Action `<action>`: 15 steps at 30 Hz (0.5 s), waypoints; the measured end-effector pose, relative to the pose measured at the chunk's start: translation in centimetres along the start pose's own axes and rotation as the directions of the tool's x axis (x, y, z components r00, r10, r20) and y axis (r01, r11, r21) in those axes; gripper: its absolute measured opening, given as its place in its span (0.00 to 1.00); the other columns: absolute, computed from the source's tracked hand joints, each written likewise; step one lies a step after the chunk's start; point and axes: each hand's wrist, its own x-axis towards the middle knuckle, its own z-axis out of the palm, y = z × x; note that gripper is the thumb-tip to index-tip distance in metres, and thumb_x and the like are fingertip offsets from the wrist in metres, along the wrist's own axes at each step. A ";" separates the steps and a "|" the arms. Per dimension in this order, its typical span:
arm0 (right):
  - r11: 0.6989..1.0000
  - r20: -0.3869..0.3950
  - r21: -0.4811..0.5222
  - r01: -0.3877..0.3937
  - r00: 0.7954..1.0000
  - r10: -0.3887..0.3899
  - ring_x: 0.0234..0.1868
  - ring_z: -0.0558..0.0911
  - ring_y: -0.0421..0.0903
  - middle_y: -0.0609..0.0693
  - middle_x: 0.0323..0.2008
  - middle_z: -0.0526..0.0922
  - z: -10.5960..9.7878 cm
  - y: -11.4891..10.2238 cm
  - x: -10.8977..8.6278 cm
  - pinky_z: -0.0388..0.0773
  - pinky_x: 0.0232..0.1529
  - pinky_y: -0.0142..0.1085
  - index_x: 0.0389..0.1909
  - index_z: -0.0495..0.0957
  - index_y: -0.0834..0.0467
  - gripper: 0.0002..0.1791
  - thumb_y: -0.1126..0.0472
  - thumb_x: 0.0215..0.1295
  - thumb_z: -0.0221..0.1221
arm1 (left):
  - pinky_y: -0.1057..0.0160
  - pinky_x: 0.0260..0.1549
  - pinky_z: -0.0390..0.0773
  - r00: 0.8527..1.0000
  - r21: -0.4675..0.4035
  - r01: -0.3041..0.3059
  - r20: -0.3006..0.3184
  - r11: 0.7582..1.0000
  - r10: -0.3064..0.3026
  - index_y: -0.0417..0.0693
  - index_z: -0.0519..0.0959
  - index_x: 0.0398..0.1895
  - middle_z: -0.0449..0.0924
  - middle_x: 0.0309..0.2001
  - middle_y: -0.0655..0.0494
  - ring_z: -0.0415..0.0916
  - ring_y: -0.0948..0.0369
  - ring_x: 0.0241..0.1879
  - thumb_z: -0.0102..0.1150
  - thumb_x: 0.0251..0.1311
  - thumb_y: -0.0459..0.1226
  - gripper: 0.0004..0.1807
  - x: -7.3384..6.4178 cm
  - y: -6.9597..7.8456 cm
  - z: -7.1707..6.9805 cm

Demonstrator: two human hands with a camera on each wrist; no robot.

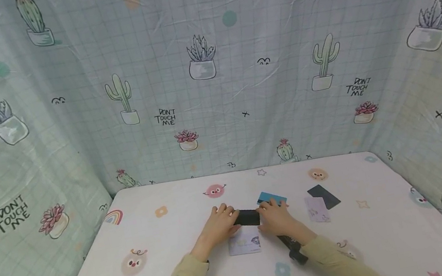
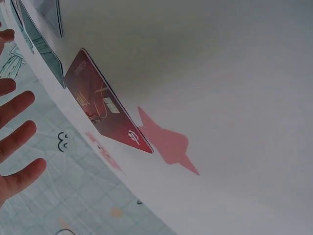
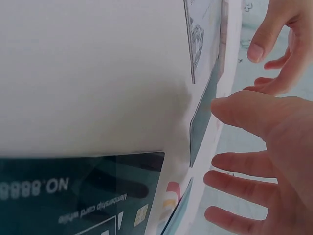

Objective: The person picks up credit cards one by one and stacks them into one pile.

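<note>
In the head view, a black card [image 1: 247, 217] lies between my two hands. My left hand [image 1: 220, 223] pinches its left end, and the fingers of my right hand [image 1: 277, 219] are at its right end. Just below it, a pale purple card [image 1: 244, 244] rests on the table. Behind my right hand is a blue card [image 1: 271, 197], partly covered. The wrist views differ: there, the fingers [image 2: 19, 142] of the left hand and the fingers [image 3: 239, 188] of the right look spread. A red card [image 2: 105, 105] and a dark green membership card [image 3: 73, 196] lie nearby.
A pale pink card [image 1: 317, 209] overlaps a dark card [image 1: 325, 196] to the right. Under my right forearm sits a dark object [image 1: 296, 252], partly hidden. The white patterned table [image 1: 167, 236] meets a cactus-print curtain [image 1: 221, 88] at its back and sides.
</note>
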 end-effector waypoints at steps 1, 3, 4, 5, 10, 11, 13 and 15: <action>1.000 -0.001 -0.001 -0.001 1.000 0.001 0.46 0.69 0.53 0.51 0.45 0.76 0.1 0.0 0.1 0.62 0.46 0.62 0.47 0.76 0.56 0.27 0.46 0.46 0.63 | 0.57 0.38 0.68 1.000 0.008 0.003 0.005 1.000 -0.004 0.50 0.75 0.45 0.77 0.38 0.57 0.68 0.58 0.40 0.56 0.53 0.50 0.20 0.1 0.0 0.2; 1.000 -0.002 0.004 0.004 1.000 -0.004 0.46 0.68 0.53 0.51 0.45 0.76 0.2 -0.1 0.3 0.62 0.46 0.62 0.47 0.76 0.57 0.27 0.46 0.46 0.64 | 0.55 0.39 0.68 1.000 0.029 0.008 0.012 1.000 -0.009 0.50 0.75 0.46 0.77 0.39 0.56 0.68 0.57 0.41 0.55 0.54 0.51 0.21 0.3 0.0 0.5; 1.000 -0.005 0.008 0.009 1.000 -0.009 0.46 0.68 0.53 0.51 0.46 0.75 0.2 -0.1 0.3 0.62 0.46 0.61 0.47 0.76 0.57 0.27 0.47 0.47 0.64 | 0.55 0.39 0.69 1.000 0.043 0.011 0.017 0.999 -0.011 0.50 0.75 0.47 0.77 0.40 0.56 0.68 0.57 0.42 0.54 0.54 0.52 0.21 0.4 0.0 0.7; 1.000 -0.010 0.011 0.015 1.000 -0.015 0.46 0.68 0.53 0.51 0.46 0.75 0.3 -0.1 0.4 0.62 0.45 0.61 0.47 0.76 0.57 0.27 0.47 0.47 0.64 | 0.54 0.40 0.69 1.000 0.052 0.013 0.022 0.999 -0.014 0.50 0.75 0.47 0.77 0.41 0.56 0.68 0.57 0.42 0.54 0.54 0.53 0.22 0.5 0.0 0.8; 0.999 -0.011 0.009 0.045 0.999 -0.045 0.46 0.68 0.52 0.49 0.46 0.75 0.7 -0.1 0.8 0.62 0.45 0.60 0.47 0.75 0.56 0.26 0.48 0.48 0.63 | 0.51 0.42 0.70 0.998 0.090 0.018 0.053 0.996 -0.023 0.52 0.74 0.49 0.76 0.44 0.56 0.68 0.57 0.44 0.54 0.53 0.54 0.24 0.7 0.0 1.2; 0.999 -0.007 0.006 0.049 0.999 -0.049 0.46 0.68 0.52 0.49 0.46 0.75 0.8 -0.1 0.9 0.61 0.45 0.60 0.47 0.75 0.56 0.26 0.48 0.48 0.63 | 0.51 0.42 0.70 0.998 0.090 0.019 0.065 0.996 -0.025 0.52 0.74 0.49 0.76 0.44 0.56 0.68 0.56 0.45 0.54 0.52 0.54 0.24 0.8 0.0 1.3; 0.998 0.003 0.010 0.059 0.998 -0.059 0.45 0.67 0.51 0.49 0.46 0.75 0.9 0.0 1.0 0.61 0.45 0.60 0.47 0.75 0.56 0.26 0.48 0.48 0.63 | 0.50 0.43 0.70 0.996 0.093 0.018 0.090 0.995 -0.026 0.52 0.73 0.50 0.76 0.45 0.56 0.68 0.56 0.45 0.54 0.51 0.55 0.26 0.8 -0.1 1.5; 0.998 0.019 0.020 0.065 0.998 -0.065 0.45 0.67 0.51 0.50 0.46 0.75 1.0 0.0 1.1 0.60 0.46 0.61 0.48 0.75 0.57 0.26 0.48 0.49 0.63 | 0.50 0.43 0.69 0.992 0.087 0.019 0.121 0.996 -0.030 0.53 0.72 0.52 0.75 0.47 0.56 0.67 0.56 0.46 0.54 0.51 0.55 0.27 0.8 -0.1 1.7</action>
